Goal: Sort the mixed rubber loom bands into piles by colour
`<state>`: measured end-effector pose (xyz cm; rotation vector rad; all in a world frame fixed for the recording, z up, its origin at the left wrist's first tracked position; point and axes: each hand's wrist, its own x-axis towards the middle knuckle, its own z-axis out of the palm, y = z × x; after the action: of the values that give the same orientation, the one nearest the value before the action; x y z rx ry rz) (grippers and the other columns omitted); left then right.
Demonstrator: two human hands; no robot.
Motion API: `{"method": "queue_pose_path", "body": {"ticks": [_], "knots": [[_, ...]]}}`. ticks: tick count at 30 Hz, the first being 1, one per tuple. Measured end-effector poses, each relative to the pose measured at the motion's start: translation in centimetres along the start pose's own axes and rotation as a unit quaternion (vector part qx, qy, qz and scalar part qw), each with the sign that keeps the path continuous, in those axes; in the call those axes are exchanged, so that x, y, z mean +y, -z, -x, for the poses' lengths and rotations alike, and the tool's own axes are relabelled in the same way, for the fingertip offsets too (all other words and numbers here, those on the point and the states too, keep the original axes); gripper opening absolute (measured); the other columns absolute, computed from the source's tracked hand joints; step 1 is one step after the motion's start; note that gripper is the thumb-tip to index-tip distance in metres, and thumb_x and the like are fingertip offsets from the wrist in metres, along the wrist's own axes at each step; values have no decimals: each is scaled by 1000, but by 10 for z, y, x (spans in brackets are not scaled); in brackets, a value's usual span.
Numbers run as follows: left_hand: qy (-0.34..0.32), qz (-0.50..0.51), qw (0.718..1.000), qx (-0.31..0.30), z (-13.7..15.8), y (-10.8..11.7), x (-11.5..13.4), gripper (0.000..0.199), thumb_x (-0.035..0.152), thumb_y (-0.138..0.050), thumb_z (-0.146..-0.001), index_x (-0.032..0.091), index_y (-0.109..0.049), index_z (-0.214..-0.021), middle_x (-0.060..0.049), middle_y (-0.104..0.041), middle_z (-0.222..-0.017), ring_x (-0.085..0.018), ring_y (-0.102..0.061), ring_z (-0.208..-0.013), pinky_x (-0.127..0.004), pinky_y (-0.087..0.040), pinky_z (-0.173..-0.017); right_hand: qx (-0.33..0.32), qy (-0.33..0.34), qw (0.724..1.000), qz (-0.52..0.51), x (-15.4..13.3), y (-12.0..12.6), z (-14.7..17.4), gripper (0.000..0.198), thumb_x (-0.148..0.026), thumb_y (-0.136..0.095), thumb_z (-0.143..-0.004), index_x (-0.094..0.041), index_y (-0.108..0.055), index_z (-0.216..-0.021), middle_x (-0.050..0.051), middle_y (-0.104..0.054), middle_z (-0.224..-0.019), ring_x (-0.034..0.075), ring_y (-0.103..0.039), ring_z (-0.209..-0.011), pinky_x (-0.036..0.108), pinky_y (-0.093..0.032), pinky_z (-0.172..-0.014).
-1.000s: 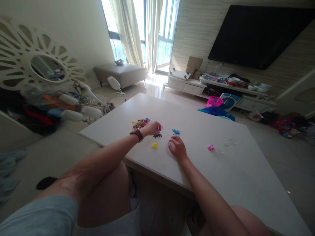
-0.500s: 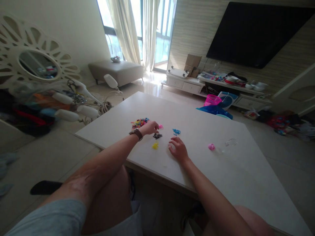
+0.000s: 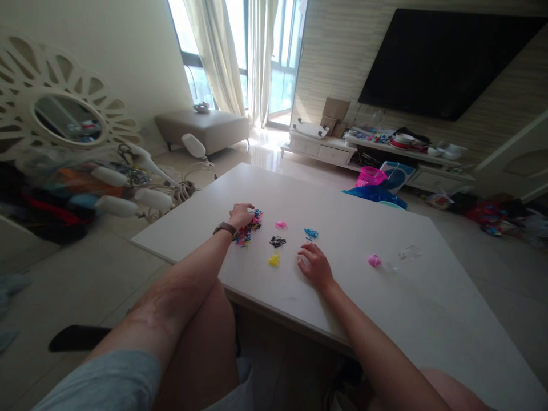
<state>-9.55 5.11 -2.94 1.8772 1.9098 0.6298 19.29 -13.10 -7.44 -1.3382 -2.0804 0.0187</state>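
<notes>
My left hand [image 3: 242, 214], with a dark watch on the wrist, is over the far-left edge of a mixed pile of small coloured pieces [image 3: 247, 233]. Its fingers reach out over the pile and look apart; their tips are partly hidden. My right hand [image 3: 315, 265] rests on the white table [image 3: 342, 302], fingers loosely spread and holding nothing. Between the hands lie small heaps of pink pieces [image 3: 280, 225], black pieces [image 3: 277, 242] and yellow pieces [image 3: 274, 260]. Just beyond my right fingertips are blue pieces [image 3: 310, 234]. The pieces are too small to name.
Right of my right hand stand a small pink rounded object [image 3: 374, 261] and a clear plastic piece [image 3: 410, 252]. Past the table are a pink basket [image 3: 370, 176], a low TV cabinet [image 3: 319, 149] and a bench [image 3: 205, 127]. A white lamp [image 3: 154, 198] stands left.
My left hand has moved left from beside the black and pink heaps to the mixed pile. My right hand stays on the table. The view has shifted slightly.
</notes>
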Motion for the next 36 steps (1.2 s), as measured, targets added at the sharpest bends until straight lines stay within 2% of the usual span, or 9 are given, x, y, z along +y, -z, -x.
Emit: {"method": "queue_pose_path", "body": {"ticks": [6,12,17,20,25,28,30,32,36], "knots": [[-33,-50,998,-7,-4,-16,-7,26,29,-66,-77,27,-77,-101,-11,-72,-107,-34,-50,-127,-47,-31,-107,-3,0,1000,-1,3,-2,2,13,-18,-58,-87,-23,-68,-93,8,-63,-108,26,-58,-118,43,-51,-102],[-17,-19,1000,15,-1,1,-4,13,23,-67,-77,22,-76,-86,-9,-76,-103,-32,-62,-110,-48,-34,-100,-2,4,1000,-8,2,-1,2,13,-18,-57,-88,-23,-68,-93,8,-62,-108,25,-59,-115,43,-51,-102],[-5,35,998,58,-1,15,-4,19,26,-66,-82,22,-75,-98,-8,-77,-100,-26,-67,-100,-43,-38,-97,1,3,1000,-9,1,0,1,13,-17,-57,-87,-24,-68,-92,8,-62,-108,25,-59,-115,43,-51,-103],[3,74,996,51,-5,17,-8,26,26,-62,-86,18,-74,-108,-10,-76,-103,-23,-67,-97,-35,-43,-90,2,3,1000,-7,1,0,1,14,-17,-57,-87,-24,-68,-92,8,-63,-108,25,-59,-115,43,-51,-102],[22,161,986,23,-9,15,-16,21,26,-60,-87,14,-75,-96,-11,-76,-95,-20,-68,-87,-27,-48,-74,1,4,1000,-4,2,-1,2,14,-18,-57,-86,-24,-68,-92,8,-63,-108,25,-61,-113,42,-53,-99],[73,275,959,10,-7,16,-18,11,21,-65,-82,13,-69,-88,-9,-73,-82,-19,-69,-79,-26,-51,-72,-2,3,1000,-6,3,-2,2,13,-18,-57,-87,-23,-68,-92,8,-63,-109,24,-61,-110,41,-53,-99],[101,389,916,-2,-3,18,-16,5,10,-64,-80,12,-63,-85,-9,-71,-79,-18,-70,-75,-27,-54,-75,-2,3,1000,-9,3,-3,2,13,-17,-58,-86,-23,-68,-91,8,-63,-110,24,-61,-110,41,-53,-99],[127,476,870,-7,0,20,-13,15,1,-62,-77,12,-58,-86,-9,-70,-80,-17,-71,-73,-28,-56,-78,-1,3,1000,-10,3,-3,2,12,-17,-58,-86,-23,-68,-90,8,-63,-109,24,-61,-109,41,-53,-98],[166,522,837,2,2,24,-3,19,-2,-63,-76,12,-57,-88,-9,-69,-81,-17,-72,-71,-29,-59,-78,0,2,1000,-8,2,-2,1,13,-16,-58,-86,-23,-68,-89,8,-63,-109,23,-62,-105,39,-54,-96]]}}
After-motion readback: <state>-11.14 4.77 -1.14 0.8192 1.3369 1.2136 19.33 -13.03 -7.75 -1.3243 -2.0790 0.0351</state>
